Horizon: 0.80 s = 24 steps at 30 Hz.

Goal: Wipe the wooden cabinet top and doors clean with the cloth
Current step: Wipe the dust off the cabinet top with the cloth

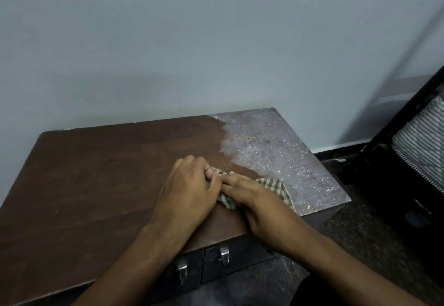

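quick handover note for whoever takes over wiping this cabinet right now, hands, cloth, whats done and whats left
Left hand: fingers curled on the checked cloth, resting on the cabinet top.
Right hand: lying flat on the cloth, pressing it down near the front edge.
Cloth: bunched under both hands, at the border between the clean and the dusty wood.
Done: the left and middle of the top look dark and clean.
Left: the dusty patch covering the right end, up to the back corner by the wall. The doors show dimly below the front edge; I cannot tell if they were wiped.
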Motion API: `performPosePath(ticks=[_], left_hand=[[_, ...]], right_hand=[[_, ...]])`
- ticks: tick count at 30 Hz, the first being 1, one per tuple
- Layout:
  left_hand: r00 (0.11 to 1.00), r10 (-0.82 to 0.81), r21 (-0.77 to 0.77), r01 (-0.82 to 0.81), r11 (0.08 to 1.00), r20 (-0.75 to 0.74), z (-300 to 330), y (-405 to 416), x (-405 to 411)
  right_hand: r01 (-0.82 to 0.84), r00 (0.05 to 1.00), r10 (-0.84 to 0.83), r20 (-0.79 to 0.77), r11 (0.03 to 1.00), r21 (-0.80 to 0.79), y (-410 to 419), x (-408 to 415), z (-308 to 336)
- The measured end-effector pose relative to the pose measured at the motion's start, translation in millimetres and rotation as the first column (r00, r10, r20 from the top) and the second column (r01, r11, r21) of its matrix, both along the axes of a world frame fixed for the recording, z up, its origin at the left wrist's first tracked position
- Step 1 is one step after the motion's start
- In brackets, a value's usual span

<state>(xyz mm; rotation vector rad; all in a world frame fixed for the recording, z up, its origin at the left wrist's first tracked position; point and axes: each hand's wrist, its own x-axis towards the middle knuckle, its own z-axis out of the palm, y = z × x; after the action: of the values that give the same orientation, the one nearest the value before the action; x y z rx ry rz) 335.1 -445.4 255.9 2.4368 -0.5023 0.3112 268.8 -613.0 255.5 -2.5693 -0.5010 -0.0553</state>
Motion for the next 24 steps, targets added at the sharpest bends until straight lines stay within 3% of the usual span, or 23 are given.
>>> performPosePath(ticks=[7,12,17,24], left_hand=[[1.000,-0.004,0.035,0.004,0.999,-0.001,7,-3,22],[0.998,-0.006,0.027,0.008,1.000,-0.058,13,-2,44],[0.986,0.007,0.055,0.002,0.999,-0.169,15,-3,65],[0.988,0.010,0.025,-0.006,1.000,-0.157,12,-4,78]], right_hand=[[0.186,0.982,-0.186,0.021,0.982,0.015,-4,55,3],[0.117,0.993,-0.116,0.036,0.993,-0.015,-7,27,4],[0.204,0.978,-0.204,0.046,0.979,0.001,-9,69,7],[0.097,0.995,-0.096,0.028,0.995,-0.033,-21,42,3]])
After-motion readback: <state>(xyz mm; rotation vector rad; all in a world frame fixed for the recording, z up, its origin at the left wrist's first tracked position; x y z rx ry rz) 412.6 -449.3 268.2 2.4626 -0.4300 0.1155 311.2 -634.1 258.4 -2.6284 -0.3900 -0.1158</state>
